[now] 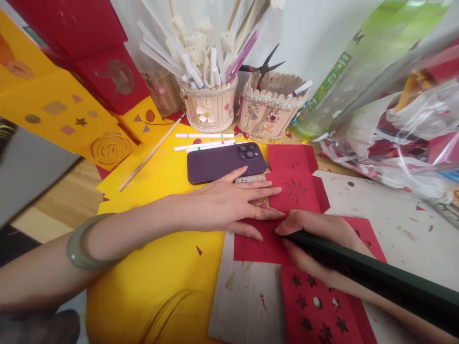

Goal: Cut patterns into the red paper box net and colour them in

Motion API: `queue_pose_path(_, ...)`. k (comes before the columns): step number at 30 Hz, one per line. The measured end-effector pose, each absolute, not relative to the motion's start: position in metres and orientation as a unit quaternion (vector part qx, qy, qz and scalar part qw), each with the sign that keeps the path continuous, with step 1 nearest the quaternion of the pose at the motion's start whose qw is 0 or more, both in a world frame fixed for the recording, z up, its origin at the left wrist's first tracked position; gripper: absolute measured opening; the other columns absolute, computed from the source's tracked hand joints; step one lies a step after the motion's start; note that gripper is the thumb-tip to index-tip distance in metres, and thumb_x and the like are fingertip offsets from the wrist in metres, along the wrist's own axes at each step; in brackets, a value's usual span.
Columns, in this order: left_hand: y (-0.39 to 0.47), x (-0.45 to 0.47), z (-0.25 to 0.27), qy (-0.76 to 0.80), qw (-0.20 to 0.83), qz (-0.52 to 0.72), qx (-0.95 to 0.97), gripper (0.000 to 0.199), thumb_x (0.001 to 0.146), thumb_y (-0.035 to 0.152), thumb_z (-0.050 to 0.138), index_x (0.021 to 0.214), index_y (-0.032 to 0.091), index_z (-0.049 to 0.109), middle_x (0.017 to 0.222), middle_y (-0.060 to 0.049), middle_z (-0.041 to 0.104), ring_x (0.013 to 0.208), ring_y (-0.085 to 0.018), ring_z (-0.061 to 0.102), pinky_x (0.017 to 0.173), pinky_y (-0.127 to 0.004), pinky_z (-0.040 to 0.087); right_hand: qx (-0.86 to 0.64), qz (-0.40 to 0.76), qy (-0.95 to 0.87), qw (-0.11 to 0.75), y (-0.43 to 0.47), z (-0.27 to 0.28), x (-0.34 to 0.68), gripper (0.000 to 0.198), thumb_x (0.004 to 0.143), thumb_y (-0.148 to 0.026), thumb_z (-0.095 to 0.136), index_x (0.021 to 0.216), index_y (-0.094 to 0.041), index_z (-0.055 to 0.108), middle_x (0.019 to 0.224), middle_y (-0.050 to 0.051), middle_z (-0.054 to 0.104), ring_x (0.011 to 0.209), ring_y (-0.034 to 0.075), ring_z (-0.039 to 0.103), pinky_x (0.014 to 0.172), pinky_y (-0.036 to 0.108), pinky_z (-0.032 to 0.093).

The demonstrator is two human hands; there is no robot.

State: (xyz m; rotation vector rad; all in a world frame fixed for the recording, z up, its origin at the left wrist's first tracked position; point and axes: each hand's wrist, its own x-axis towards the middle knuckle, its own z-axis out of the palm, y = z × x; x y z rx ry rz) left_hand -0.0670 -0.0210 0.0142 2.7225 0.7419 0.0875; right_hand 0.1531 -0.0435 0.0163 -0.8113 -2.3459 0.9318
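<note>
Flat on the red cut-out card [294, 165], my left hand [229, 200] lies with its fingers spread. It wears a ring, and a pale green bangle [77, 243] circles the wrist. My right hand [322, 229] is closed around a long dark green tool [373, 270], pen-like in its hold; its tip is hidden at the fingertips, over the red card. Leaf-like slits show in the card's upper panels. Below my right hand, a panel of red card with star holes [302, 301] rests on the grey board [247, 301]. Just above my left hand lies a purple phone [218, 165].
Yellow card [150, 277] spreads at the left, with a wooden stick [152, 153] and several white pens [204, 135] on it. Craft-stick holders [211, 112] line the back. A clear plastic bag of scraps [405, 129] sits at right; yellow and red boxes [64, 105] stand left.
</note>
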Motion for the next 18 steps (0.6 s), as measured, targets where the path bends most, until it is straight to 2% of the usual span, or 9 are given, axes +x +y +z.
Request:
queue_pose_path(8, -0.0209, -0.0683, 0.0128, 0.261, 0.164, 0.038, 0.95, 0.049, 0.088, 0.05, 0.049, 0.132, 0.031, 0.043, 0.148, -0.005, 0.025, 0.137, -0.023, 0.02, 0.11, -0.05, -0.001, -0.302, 0.347, -0.858, 0.229, -0.0426, 0.0168, 0.1553, 0.025, 0.066, -0.001, 0.049, 0.078, -0.022, 0.052, 0.064, -0.006, 0.06, 0.044, 0.005, 0.055, 0.041, 0.015, 0.04)
queue_pose_path(18, -0.02, -0.0667, 0.0144, 0.255, 0.166, 0.026, 0.952, 0.05, 0.088, 0.049, 0.049, 0.133, 0.029, 0.042, 0.148, -0.007, 0.024, 0.136, -0.025, 0.022, 0.109, -0.055, 0.001, -0.3, 0.35, -0.861, 0.217, -0.0424, 0.0147, 0.1566, 0.026, 0.065, 0.0, 0.049, 0.079, -0.023, 0.05, 0.062, -0.007, 0.059, 0.044, 0.005, 0.053, 0.041, 0.015, 0.04)
